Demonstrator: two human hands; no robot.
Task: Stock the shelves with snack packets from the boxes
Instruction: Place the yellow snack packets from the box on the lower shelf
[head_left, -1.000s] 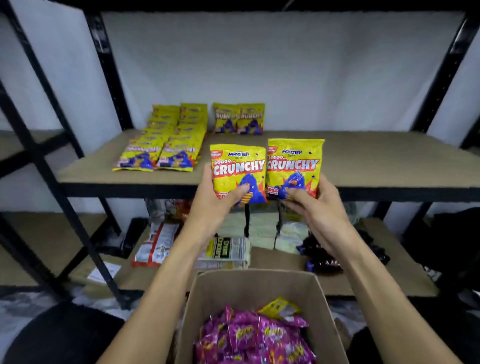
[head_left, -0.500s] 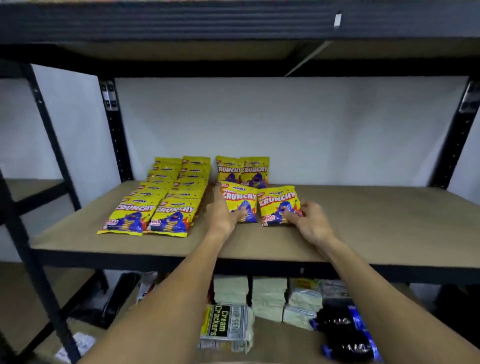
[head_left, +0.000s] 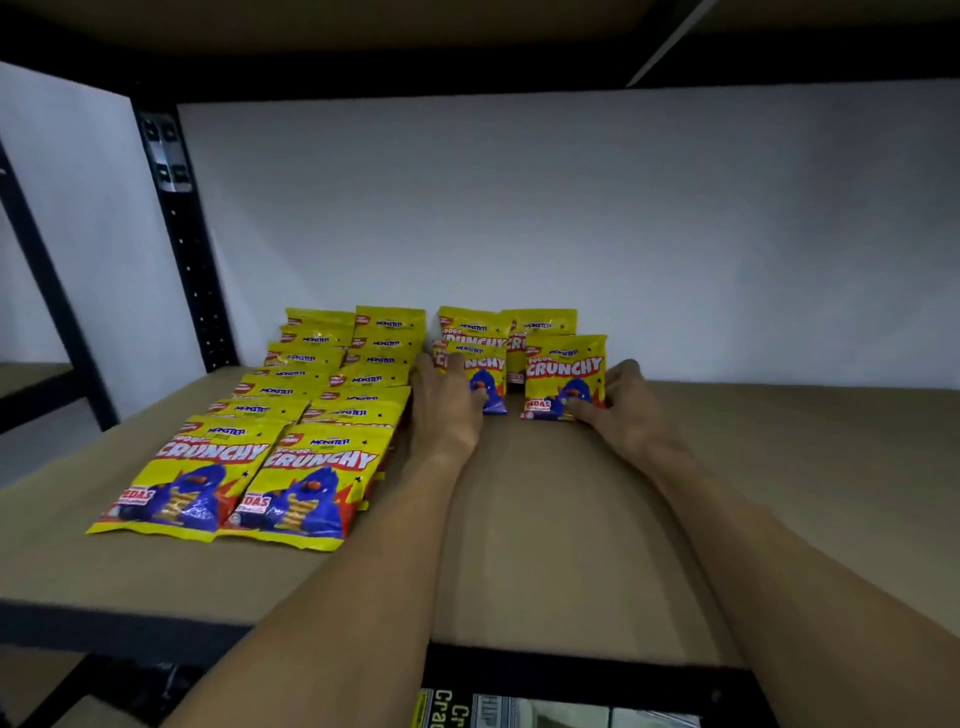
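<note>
Head: outstretched hands (head_left: 445, 415) (head_left: 626, 410) on packets (head_left: 492, 375) (head_left: 565, 371)

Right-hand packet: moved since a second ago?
Yes. The packet in the right hand went from the front edge of the shelf inward, now standing just before the back pair by the wall.

Brown shelf (head_left: 779, 467) bears yellow snack packets (head_left: 306, 488); left rows overlapping.
</note>
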